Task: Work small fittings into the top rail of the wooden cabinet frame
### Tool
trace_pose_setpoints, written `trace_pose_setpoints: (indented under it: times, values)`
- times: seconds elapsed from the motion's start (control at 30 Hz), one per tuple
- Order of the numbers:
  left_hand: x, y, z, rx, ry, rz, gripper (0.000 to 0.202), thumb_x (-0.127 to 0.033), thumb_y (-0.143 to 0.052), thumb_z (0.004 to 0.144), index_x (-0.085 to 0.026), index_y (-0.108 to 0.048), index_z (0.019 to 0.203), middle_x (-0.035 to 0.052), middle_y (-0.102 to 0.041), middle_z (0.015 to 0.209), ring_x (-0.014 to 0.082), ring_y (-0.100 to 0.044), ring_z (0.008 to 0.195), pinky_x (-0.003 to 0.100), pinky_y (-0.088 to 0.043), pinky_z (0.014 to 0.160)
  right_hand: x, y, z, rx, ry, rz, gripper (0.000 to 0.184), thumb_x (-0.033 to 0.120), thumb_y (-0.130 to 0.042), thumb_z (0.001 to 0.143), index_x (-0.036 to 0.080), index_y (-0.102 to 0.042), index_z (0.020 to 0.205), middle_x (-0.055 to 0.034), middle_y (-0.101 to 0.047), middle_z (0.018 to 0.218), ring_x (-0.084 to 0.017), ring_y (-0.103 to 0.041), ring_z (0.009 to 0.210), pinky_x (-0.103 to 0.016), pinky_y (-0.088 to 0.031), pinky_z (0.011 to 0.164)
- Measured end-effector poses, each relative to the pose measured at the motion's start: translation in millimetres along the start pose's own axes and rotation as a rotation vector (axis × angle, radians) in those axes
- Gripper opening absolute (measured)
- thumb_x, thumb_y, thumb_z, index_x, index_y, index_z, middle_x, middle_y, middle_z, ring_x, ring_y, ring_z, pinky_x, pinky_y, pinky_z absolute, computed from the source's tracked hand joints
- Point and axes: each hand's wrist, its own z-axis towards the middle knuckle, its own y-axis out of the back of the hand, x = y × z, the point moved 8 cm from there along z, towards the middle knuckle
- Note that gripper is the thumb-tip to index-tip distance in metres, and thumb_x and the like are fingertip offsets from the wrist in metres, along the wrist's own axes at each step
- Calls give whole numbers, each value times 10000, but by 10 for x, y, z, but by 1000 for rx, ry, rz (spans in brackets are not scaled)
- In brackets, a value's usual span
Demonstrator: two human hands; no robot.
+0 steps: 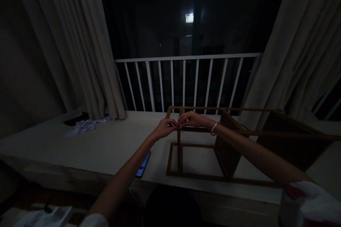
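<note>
A brown frame with shelf panels (202, 176) lies on its side on the white ledge. Over its left end my left hand (165, 128) and my right hand (190, 119) meet, fingertips pinched together. Something small and thin shows just under the right fingers, too dark and tiny to name. Both hands are closed around that spot, and whatever else they pinch is hidden. A bracelet (214, 128) circles my right wrist. The lit phone (143, 165) lies below my left forearm, partly covered by it.
The white ledge (112, 149) runs along a dark window with a white railing (186, 57). Curtains (82, 42) hang on both sides. Crumpled pale papers or packets (84, 126) lie at the ledge's left. White papers (50, 216) sit at the lower left, near a cable (135, 200).
</note>
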Motion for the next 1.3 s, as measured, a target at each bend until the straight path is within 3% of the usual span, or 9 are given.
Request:
trace_pose_setpoints:
  times: [0.43,0.6,0.73,0.83,1.0,1.07,1.17,1.3]
  values:
    - [29,9,0,45,81,6,246,-365,-591,664,-138,-660,730,6,-635,685,105,-519,647,217,-389,621,-100,-20,-35,-135,8,21,284,366,-593,699,165,-659,888,-53,-585,874,-120,-534,800,-252,-412,726]
    - [41,59,-39,159,136,-144,301,-348,-567,694,-125,-644,881,57,-649,847,148,-559,789,249,-416,708,-23,0,-56,-143,-2,-14,293,370,-571,718,155,-656,897,-52,-585,846,-111,-525,776,-228,-399,686]
    - [0,121,-54,153,136,-188,312,-315,-505,739,-120,-606,962,77,-628,940,163,-556,863,255,-421,729,-5,-7,-63,-133,-2,-28,293,370,-551,735,148,-656,896,-51,-587,825,-110,-524,762,-224,-392,677]
    - [-100,165,-52,71,97,12,297,-331,-448,771,-122,-606,911,63,-628,864,146,-559,779,241,-418,678,-25,-26,-56,-110,-18,-22,299,376,-551,734,137,-657,879,-51,-592,807,-112,-527,748,-221,-390,663]
    - [-505,342,-122,-293,88,645,354,-375,-345,818,-126,-595,780,94,-605,779,187,-549,783,292,-378,730,-75,-39,-57,-97,-57,-3,318,387,-531,745,126,-654,879,-42,-593,774,-108,-527,719,-216,-390,653]
    - [-636,248,-141,-258,124,761,428,-431,-317,819,-124,-599,726,109,-603,743,205,-561,748,309,-375,714,-98,-38,-65,-103,-69,10,312,381,-531,746,127,-653,879,-42,-600,784,-111,-527,726,-219,-394,661]
    - [-713,-1,-161,-89,172,796,457,-502,-359,776,-132,-621,720,115,-606,685,230,-577,699,324,-384,670,-139,-40,-77,-111,-85,45,310,373,-535,742,123,-650,884,-51,-608,812,-125,-539,763,-236,-407,693]
    - [-714,-203,-189,5,184,852,365,-416,-417,754,-128,-626,833,147,-630,765,252,-588,709,341,-396,645,-190,-39,-78,-124,-112,58,326,382,-549,725,118,-649,889,-61,-613,832,-138,-551,791,-249,-420,714]
